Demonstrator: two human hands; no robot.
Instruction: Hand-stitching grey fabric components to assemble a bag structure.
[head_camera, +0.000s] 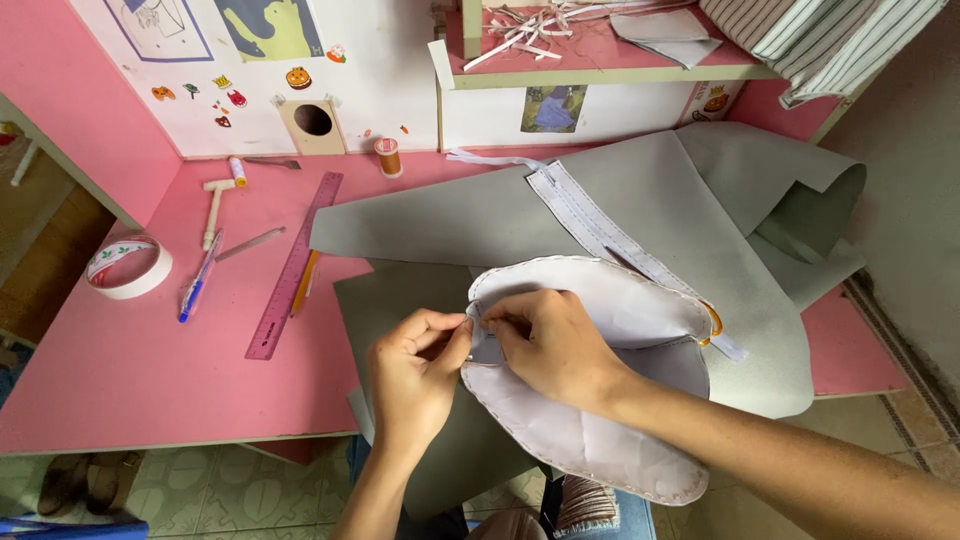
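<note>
Head view: a pale oval stitched piece (600, 400), long axis running down-right off the pink desk (130, 380) edge, is pinched at its upper-left rim by both hands, left hand (415, 375) outside, right hand (545, 345) over it, above grey sheet (450, 225).

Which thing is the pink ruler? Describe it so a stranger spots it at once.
Start at the pink table, on the bare stretch left of the grey sheets. The ruler lies there slanting, its top end toward the back wall. It is the longest flat strip there, pinkish-purple, with an orange pencil along its right edge and a blue pen further left.
</note>
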